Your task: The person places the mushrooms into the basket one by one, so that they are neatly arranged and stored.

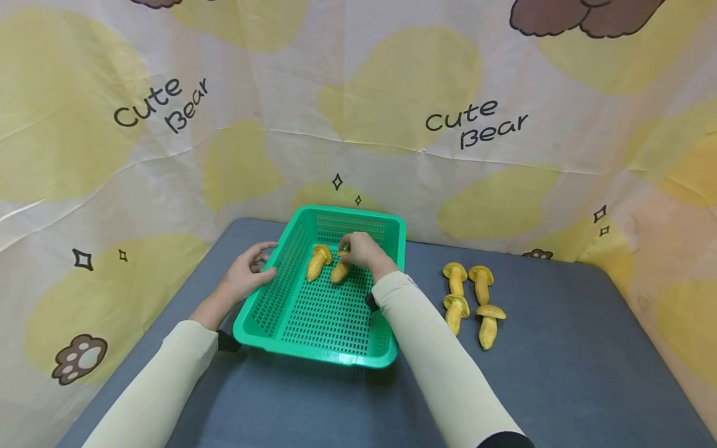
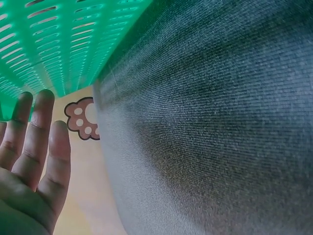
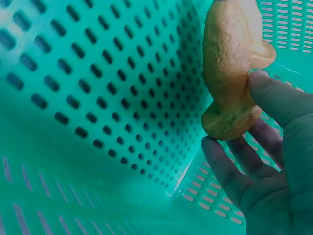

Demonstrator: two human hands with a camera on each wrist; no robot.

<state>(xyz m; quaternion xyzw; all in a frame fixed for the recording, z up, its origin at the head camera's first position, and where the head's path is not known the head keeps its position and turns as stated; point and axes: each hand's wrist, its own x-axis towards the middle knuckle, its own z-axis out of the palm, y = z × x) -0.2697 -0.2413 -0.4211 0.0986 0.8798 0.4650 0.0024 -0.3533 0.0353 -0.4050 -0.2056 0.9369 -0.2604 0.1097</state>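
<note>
A green plastic basket (image 1: 330,356) with slotted walls stands on the table. Inside it, my right hand (image 1: 364,251) pinches a yellow-brown mushroom (image 1: 339,272) by its cap, between thumb and fingers, as the right wrist view shows with the mushroom (image 3: 227,63) close up. A second mushroom (image 1: 318,264) lies just left of it on the basket floor. At the basket's left side is my left hand (image 1: 246,274), fingers fairly straight and the thumb by the rim. From the left wrist view, the fingers (image 2: 36,142) are against or very near the slotted wall; contact is unclear.
Several more mushrooms (image 1: 480,311) lie in two columns on the grey table (image 1: 560,348), right of the basket. A patterned cloth (image 1: 392,124) hangs behind and along the sides of the table.
</note>
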